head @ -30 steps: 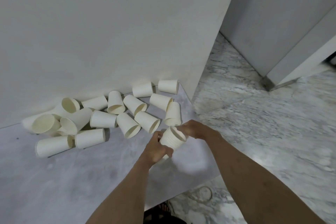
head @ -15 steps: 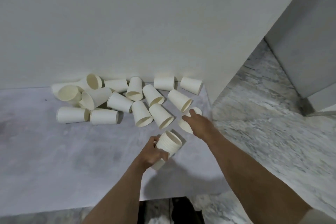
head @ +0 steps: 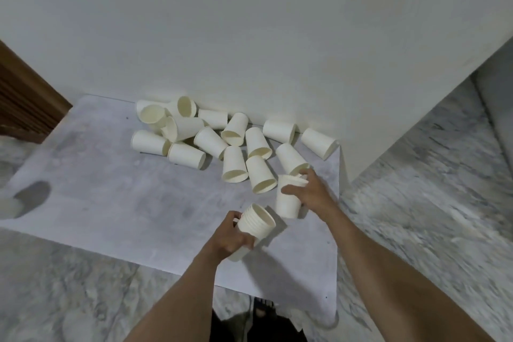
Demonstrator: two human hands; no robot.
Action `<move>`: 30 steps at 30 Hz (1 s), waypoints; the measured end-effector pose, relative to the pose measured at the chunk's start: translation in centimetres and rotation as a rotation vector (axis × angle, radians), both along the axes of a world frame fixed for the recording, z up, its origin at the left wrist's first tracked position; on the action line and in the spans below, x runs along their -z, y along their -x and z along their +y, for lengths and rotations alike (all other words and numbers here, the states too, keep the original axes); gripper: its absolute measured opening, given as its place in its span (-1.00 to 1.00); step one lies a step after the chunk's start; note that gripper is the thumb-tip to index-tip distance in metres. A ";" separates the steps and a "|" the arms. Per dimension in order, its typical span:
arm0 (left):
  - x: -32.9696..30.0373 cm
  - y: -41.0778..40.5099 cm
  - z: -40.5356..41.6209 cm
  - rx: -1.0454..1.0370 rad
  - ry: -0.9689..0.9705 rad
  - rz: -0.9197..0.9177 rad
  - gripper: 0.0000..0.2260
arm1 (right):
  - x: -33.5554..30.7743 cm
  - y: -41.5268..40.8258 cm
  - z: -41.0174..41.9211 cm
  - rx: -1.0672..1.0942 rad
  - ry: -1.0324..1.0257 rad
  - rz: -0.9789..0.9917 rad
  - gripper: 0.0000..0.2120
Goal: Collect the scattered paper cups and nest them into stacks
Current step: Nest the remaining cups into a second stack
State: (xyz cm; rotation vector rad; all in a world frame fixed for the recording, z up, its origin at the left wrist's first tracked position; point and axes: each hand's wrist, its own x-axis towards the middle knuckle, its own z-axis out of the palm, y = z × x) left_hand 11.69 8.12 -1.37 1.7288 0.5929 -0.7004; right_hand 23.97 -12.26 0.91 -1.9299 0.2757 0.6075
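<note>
My left hand [head: 231, 236] grips a nested stack of cream paper cups [head: 254, 223], tilted with its open mouth up and to the right. Just right of it my right hand [head: 311, 191] is closed around a single paper cup [head: 288, 201], lifted a little off the grey sheet [head: 111, 203]. Several more loose cups [head: 233, 147] lie on their sides in a heap along the foot of the white wall, beyond both hands.
The grey sheet ends at its right edge [head: 337, 230] and near edge, with marble floor [head: 430, 203] around it. A white wall [head: 249, 36] rises behind the cups. Brown wooden furniture [head: 25, 103] stands at far left. Dark footwear [head: 258, 322] shows below.
My right hand reached out to a loose cup, closed on it and drew it toward the stack. The left hand keeps holding the stack. The camera view swung left.
</note>
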 end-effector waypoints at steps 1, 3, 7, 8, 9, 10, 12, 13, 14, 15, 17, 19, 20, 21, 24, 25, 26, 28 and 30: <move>-0.1 -0.1 -0.1 -0.010 0.000 -0.008 -0.33 | -0.7 -0.4 0.2 0.060 -0.131 0.058 -0.46; -0.4 -0.3 -0.5 -0.039 0.014 -0.027 -0.33 | -1.9 -0.5 0.7 0.062 -0.247 0.110 -0.47; -0.9 -0.7 -0.9 -0.134 0.043 -0.055 -0.34 | -1.9 0.8 2.3 -0.118 -0.184 0.117 -0.45; -0.9 -0.7 -0.9 -0.150 0.051 -0.064 -0.34 | -1.9 1.2 2.7 -0.238 -0.124 0.134 -0.43; -0.9 -0.7 -0.7 -0.147 0.047 -0.068 -0.35 | -1.7 1.6 3.2 -0.376 -0.059 0.164 -0.40; -0.8 -0.7 -0.5 -0.135 0.037 -0.071 -0.34 | -1.8 1.8 3.5 -0.489 -0.011 0.197 -0.37; -0.5 -0.4 0.0 -0.139 0.027 -0.074 -0.34 | -2.5 1.7 3.9 -0.608 0.031 0.222 -0.35; -0.3 -0.3 0.2 -0.150 0.028 -0.076 -0.34 | -2.9 1.3 3.9 -0.616 0.038 0.194 -0.40; -0.2 0.0 0.5 -0.160 0.029 -0.074 -0.34 | -3.2 0.7 4.0 -0.577 0.057 0.125 -0.46; -0.1 0.1 0.7 -0.169 0.028 -0.071 -0.34 | -3.2 -0.3 4.0 -0.491 0.122 0.013 -0.50; 0.1 0.6 1.3 -0.188 0.015 -0.062 -0.34 | -2.5 -2.4 4.1 -0.273 0.342 -0.229 -0.53; 0.1 0.9 1.4 -0.182 0.006 -0.057 -0.35 | -1.9 -4.0 4.2 -0.119 0.507 -0.297 -0.50; 0.2 1.1 1.5 -0.184 0.003 -0.050 -0.35 | -1.6 -4.6 4.5 -0.100 0.565 -0.268 -0.45; 0.2 1.1 1.3 -0.183 0.002 -0.044 -0.36 | -1.2 -5.0 4.6 -0.113 0.616 -0.220 -0.38; 0.3 0.8 0.8 -0.157 -0.007 -0.048 -0.38 | 0.5 -5.2 4.7 -0.186 0.734 -0.100 -0.22; 0.3 0.5 0.6 -0.150 -0.009 -0.055 -0.38 | 1.1 -5.1 4.5 -0.186 0.757 -0.078 -0.22; 0.3 0.2 0.4 -0.145 -0.014 -0.059 -0.37 | 1.8 -5.0 4.4 -0.175 0.767 -0.067 -0.23; 0.4 -0.4 0.1 -0.135 -0.022 -0.068 -0.39 | 2.9 -4.7 3.9 -0.130 0.753 -0.060 -0.29; 0.4 -0.8 -0.1 -0.130 -0.027 -0.073 -0.40 | 3.2 -4.5 3.3 -0.091 0.724 -0.062 -0.32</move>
